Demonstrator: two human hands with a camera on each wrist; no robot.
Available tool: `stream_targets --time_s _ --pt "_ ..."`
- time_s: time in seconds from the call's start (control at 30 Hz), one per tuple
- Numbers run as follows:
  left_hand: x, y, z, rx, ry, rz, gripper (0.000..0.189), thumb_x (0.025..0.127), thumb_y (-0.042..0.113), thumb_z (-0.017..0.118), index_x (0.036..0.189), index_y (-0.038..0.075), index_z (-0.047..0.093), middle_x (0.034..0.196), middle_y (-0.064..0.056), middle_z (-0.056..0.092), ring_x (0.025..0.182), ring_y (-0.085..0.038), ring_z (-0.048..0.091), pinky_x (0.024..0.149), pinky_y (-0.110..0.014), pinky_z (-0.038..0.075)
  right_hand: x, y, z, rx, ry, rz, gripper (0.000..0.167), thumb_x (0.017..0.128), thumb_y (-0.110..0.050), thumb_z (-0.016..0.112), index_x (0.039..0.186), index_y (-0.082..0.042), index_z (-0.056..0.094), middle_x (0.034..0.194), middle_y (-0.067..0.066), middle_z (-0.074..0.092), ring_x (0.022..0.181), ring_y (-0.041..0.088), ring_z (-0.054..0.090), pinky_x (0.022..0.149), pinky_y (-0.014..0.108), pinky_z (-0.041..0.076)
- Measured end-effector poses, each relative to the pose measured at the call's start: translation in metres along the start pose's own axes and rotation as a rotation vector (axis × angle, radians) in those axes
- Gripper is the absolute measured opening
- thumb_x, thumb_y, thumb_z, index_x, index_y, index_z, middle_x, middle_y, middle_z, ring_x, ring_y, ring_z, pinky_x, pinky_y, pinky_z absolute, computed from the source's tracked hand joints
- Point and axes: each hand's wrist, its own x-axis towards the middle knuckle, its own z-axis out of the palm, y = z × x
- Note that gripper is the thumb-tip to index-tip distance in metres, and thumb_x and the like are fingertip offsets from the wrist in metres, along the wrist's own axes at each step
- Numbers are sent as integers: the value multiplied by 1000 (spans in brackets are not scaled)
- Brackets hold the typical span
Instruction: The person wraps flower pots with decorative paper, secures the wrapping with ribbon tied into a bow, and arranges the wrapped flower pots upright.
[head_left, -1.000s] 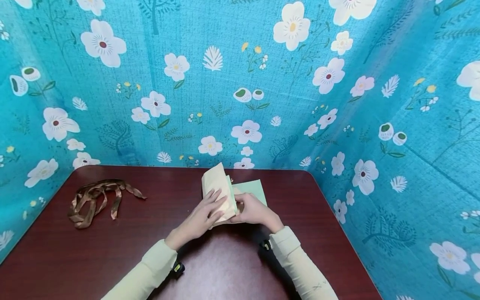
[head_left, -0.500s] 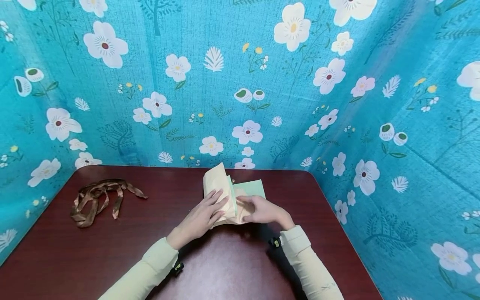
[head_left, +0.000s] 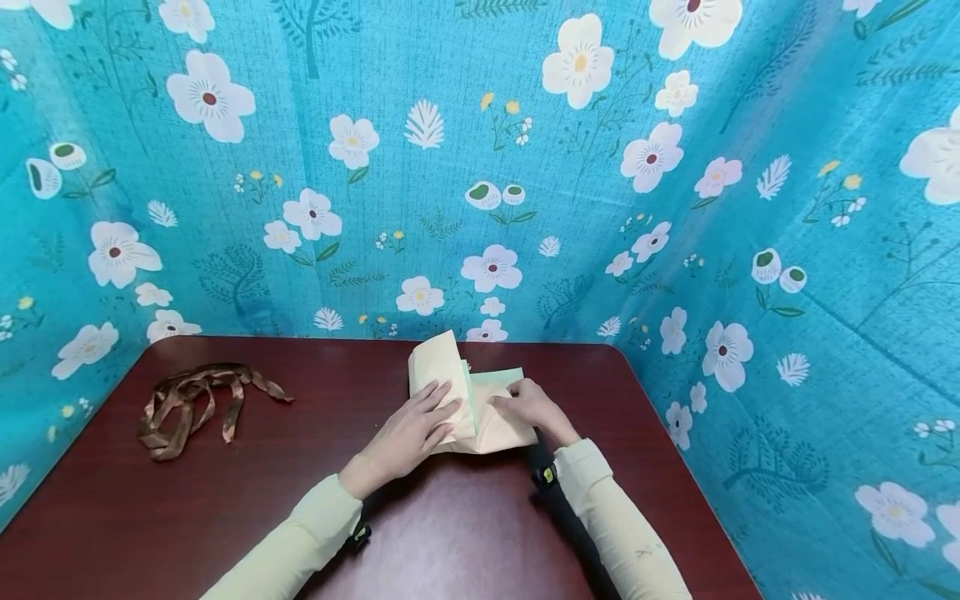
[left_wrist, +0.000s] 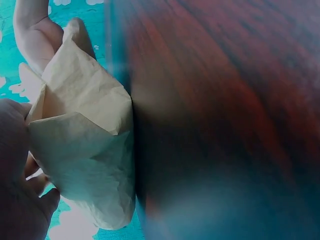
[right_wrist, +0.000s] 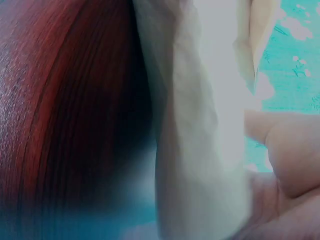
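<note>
On the dark red-brown worktop (head_left: 450, 533), you have a satiny brown ribbon (head_left: 189, 387) lying in loose loops near the far left corner, one end pointing toward the middle. Beyond the far edge and along the right edge, you see a blue cloth (head_left: 442, 192) printed with white flowers and leaves.

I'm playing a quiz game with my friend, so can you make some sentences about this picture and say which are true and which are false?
1. The brown ribbon lies on the table, left of the cream paper. True.
2. The cloth behind the table is plain red. False: it is blue with flowers.
3. The left hand rests on the cream paper. True.
4. The right hand is holding the brown ribbon. False: it is at the cream paper.
</note>
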Motion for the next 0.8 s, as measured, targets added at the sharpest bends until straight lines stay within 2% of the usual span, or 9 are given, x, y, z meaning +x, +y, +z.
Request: stream_targets --time_s 0.13,0.33,0.53,0.63,0.8 --pt "0 -1 2 -12 8 0 43 106 25 56 144 7 58 158 -20 41 150 -38 34 120 -46 31 1 3 0 103 10 1 56 90 -17 75 54 -15 32 56 -6 19 51 10 17 47 26 20" --pt "2 0 3 -9 -2 23 40 105 24 58 142 9 61 157 -18 44 148 -38 36 119 -47 33 3 17 -5 165 0 18 55 90 -14 75 54 -15 33 56 -6 19 52 10 16 48 26 20" --pt "6 3 6 15 1 48 38 104 23 58 139 9 63 155 -18 47 147 -37 38 120 -46 32 2 28 -7 181 -26 104 55 90 -17 77 53 -15 36 55 -5 21 51 12 17 47 27 21" --pt "8 4 7 33 0 49 37 104 23 58 139 9 64 154 -18 48 147 -36 39 121 -44 31 3 30 -7 164 -46 120 55 91 -17 76 53 -16 35 55 -5 20 51 12 16 47 27 21" --pt "9 6 7 56 -6 45 37 104 22 59 138 10 65 154 -17 48 147 -35 40 121 -43 31 9 34 -5 161 -43 130 55 96 -28 71 53 -16 39 52 -6 25 47 11 21 47 26 24"
